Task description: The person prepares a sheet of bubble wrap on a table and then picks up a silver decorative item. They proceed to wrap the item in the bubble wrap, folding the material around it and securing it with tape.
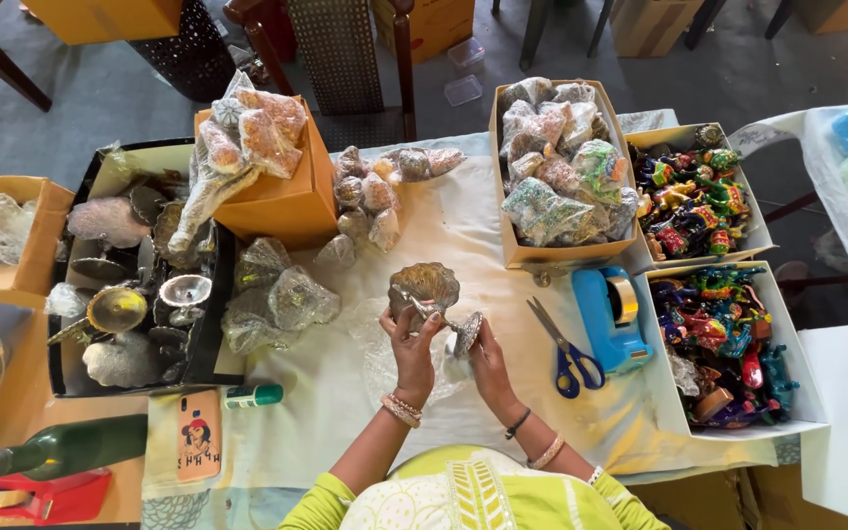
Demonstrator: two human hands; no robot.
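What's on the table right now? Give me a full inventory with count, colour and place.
Metal stand: one, silver, shell-shaped top, table centre, held in both hands.
Scissors: one, blue handles, right of the hands.
Tape dispenser: one, blue, beside the scissors.
Painted figurines: many, multicolour, two white boxes at right.
Wrapped packets: many, clear plastic, cardboard box at top centre.
Loose wrapped items: several, clear plastic, on the cloth beyond the hands.
Orange box: one, wrapped pieces on top, upper left.
Black tray: one, holding silver metalware, left.
Phone: one, orange case, lower left.
Green bottle: one, lying at lower left.
Red dispenser: one, bottom left corner.
Left hand: grips the stand.
Right hand: at its base.
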